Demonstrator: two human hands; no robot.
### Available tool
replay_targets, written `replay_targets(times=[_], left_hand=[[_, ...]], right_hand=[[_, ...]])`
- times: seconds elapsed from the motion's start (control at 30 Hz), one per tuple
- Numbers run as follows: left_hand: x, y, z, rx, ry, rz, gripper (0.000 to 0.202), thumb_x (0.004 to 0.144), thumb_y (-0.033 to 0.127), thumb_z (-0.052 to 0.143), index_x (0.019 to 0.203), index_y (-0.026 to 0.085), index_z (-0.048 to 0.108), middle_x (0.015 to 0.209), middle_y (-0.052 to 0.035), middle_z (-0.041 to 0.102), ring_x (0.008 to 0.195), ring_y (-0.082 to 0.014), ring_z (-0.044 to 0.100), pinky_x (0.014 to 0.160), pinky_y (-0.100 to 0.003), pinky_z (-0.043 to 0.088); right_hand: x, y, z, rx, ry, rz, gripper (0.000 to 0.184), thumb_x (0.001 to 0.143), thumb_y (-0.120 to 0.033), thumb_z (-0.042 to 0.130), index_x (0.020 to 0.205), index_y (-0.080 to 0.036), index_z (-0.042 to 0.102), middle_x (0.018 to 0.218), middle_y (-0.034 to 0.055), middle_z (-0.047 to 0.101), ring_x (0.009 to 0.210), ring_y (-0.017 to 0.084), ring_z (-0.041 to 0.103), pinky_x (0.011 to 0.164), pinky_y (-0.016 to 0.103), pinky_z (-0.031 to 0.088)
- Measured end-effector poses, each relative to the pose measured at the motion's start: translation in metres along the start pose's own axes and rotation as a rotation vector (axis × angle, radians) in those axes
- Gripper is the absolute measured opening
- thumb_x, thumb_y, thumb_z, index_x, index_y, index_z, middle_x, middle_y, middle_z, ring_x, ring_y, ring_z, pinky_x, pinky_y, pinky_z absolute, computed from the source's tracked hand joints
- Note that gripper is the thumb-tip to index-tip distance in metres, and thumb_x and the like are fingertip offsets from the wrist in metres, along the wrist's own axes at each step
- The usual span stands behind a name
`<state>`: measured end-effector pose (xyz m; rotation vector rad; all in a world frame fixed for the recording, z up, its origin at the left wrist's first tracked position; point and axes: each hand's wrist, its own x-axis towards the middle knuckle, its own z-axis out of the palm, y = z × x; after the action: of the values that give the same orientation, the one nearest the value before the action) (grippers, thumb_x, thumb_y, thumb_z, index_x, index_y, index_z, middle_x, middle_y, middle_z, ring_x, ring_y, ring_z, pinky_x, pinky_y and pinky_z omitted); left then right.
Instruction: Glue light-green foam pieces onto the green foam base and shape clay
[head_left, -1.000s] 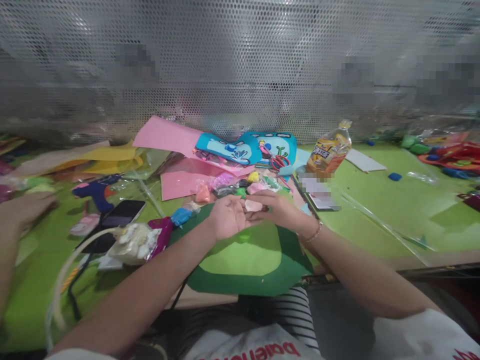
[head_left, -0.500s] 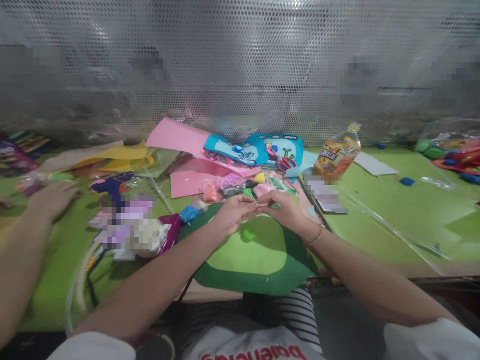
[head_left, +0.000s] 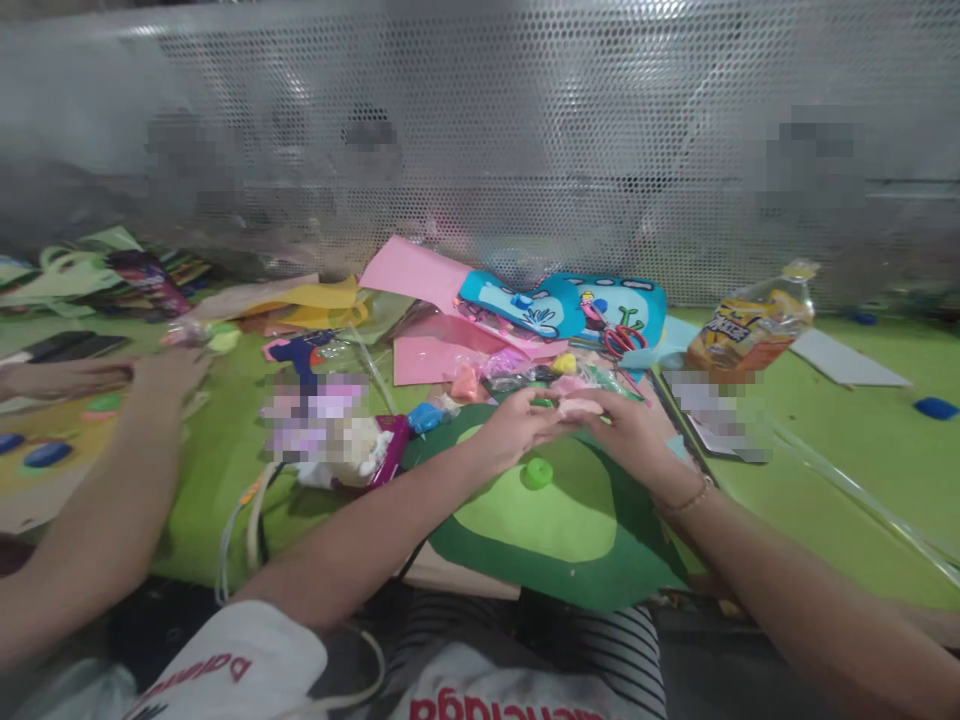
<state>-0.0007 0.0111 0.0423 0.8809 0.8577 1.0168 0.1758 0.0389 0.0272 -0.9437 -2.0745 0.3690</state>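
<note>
My left hand (head_left: 521, 432) and my right hand (head_left: 626, 432) meet over a green craft sheet, fingers closed around a pale pink lump of modelling clay (head_left: 580, 407). The fingers partly hide the lump. Below them lies a dark green sheet (head_left: 637, 565) with a light green rounded shape (head_left: 555, 520) on it. A small bright green clay piece (head_left: 538, 472) sits on the light green shape, apart from both hands. Just beyond my fingers are bagged clay lumps, among them a yellow one (head_left: 564, 364) and a blue one (head_left: 426, 416).
Red-handled scissors (head_left: 624, 342) lie by blue decorated cutouts (head_left: 566, 318). A plastic bottle (head_left: 754, 325) and a phone-like flat object (head_left: 712, 415) are to the right. A glue gun (head_left: 301, 352) lies left, near another person's arm (head_left: 127, 480). A perforated metal screen (head_left: 480, 130) stands behind.
The view has swung left, so things appear further right. My hands have parted slightly, and the pink clay now shows between them. The other person's hands show more on the left.
</note>
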Motion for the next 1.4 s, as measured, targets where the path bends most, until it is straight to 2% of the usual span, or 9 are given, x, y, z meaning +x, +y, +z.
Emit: replay_targets(times=[0.3,0.47,0.57,0.67,0.8,0.9,1.17,1.3,1.4], left_hand=[[0.007,-0.007,-0.006,0.091,-0.013,0.126,0.042,0.061,0.034,0.079,0.088,0.012,0.056,0.074,-0.0065,0.068,0.061,-0.0141,0.064,0.069,-0.032,0.052],[0.001,0.0,-0.01,0.542,0.022,0.266,0.044,0.07,0.05,0.067,0.094,0.014,0.056,0.054,0.0025,0.054,0.045,-0.011,0.051,0.048,-0.024,0.04],[-0.001,0.009,-0.015,0.893,0.089,0.45,0.044,0.07,0.053,0.065,0.098,0.019,0.059,0.061,0.0005,0.057,0.057,-0.0151,0.055,0.059,-0.027,0.043],[0.002,0.017,-0.022,1.214,0.27,0.617,0.041,0.073,0.043,0.066,0.106,0.021,0.059,0.099,-0.0092,0.063,0.097,-0.0259,0.056,0.09,-0.039,0.04],[0.007,0.021,-0.034,1.554,0.561,0.4,0.06,0.075,0.025,0.063,0.131,0.016,0.043,0.143,-0.0232,0.032,0.134,-0.0426,0.018,0.101,-0.066,0.01],[0.011,0.019,-0.043,1.62,0.58,0.099,0.068,0.075,0.015,0.059,0.139,0.014,0.034,0.148,-0.0289,0.016,0.131,-0.0517,0.017,0.093,-0.075,0.01],[0.009,0.021,-0.046,1.608,0.611,0.188,0.066,0.076,0.002,0.048,0.14,0.009,0.031,0.142,-0.0331,0.022,0.121,-0.0466,0.037,0.092,-0.06,0.032],[0.004,0.026,-0.036,1.664,0.592,0.376,0.067,0.077,0.006,0.045,0.14,0.005,0.025,0.128,-0.0271,0.043,0.115,-0.037,0.04,0.089,-0.051,0.039],[0.002,0.024,-0.027,1.702,0.411,0.58,0.065,0.075,0.009,0.045,0.137,0.002,0.029,0.115,-0.0207,0.051,0.11,-0.0319,0.041,0.094,-0.046,0.037]], right_hand=[[-0.002,-0.018,0.003,0.205,-0.152,-0.033,0.036,0.088,-0.041,0.049,0.117,-0.024,0.059,0.107,0.0088,0.066,0.1,0.025,0.061,0.084,0.04,0.051],[-0.01,-0.022,0.013,0.489,-0.163,0.15,0.035,0.088,-0.045,0.047,0.115,-0.026,0.058,0.108,0.0081,0.064,0.093,0.022,0.062,0.08,0.036,0.053],[-0.007,-0.019,0.017,0.76,-0.077,0.348,0.025,0.085,-0.045,0.052,0.096,-0.025,0.063,0.093,0.0051,0.064,0.079,0.018,0.061,0.07,0.032,0.054],[-0.002,-0.013,0.016,0.9,-0.043,0.495,0.019,0.077,-0.039,0.064,0.087,-0.023,0.06,0.084,0.0027,0.06,0.069,0.014,0.056,0.061,0.028,0.051],[0.002,-0.012,0.008,0.938,-0.062,0.553,0.02,0.073,-0.037,0.066,0.082,-0.022,0.056,0.077,0.0005,0.052,0.063,0.011,0.05,0.057,0.025,0.047],[0.003,-0.018,0.005,0.959,-0.075,0.561,0.024,0.076,-0.042,0.062,0.074,-0.022,0.049,0.068,-0.0021,0.043,0.056,0.01,0.042,0.051,0.024,0.041],[0.002,-0.011,0.001,0.952,-0.152,0.515,0.042,0.087,-0.05,0.045,0.059,-0.021,0.036,0.056,-0.0046,0.027,0.048,0.01,0.031,0.046,0.024,0.034],[0.002,-0.001,0.0,0.678,-0.148,0.385,0.022,0.086,-0.042,0.051,0.091,-0.022,0.058,0.074,0.0,0.05,0.062,0.012,0.047,0.056,0.027,0.044],[0.003,0.0,-0.001,0.496,-0.083,0.258,0.026,0.086,-0.037,0.05,0.108,-0.024,0.057,0.089,0.0032,0.055,0.066,0.013,0.051,0.06,0.029,0.046]])
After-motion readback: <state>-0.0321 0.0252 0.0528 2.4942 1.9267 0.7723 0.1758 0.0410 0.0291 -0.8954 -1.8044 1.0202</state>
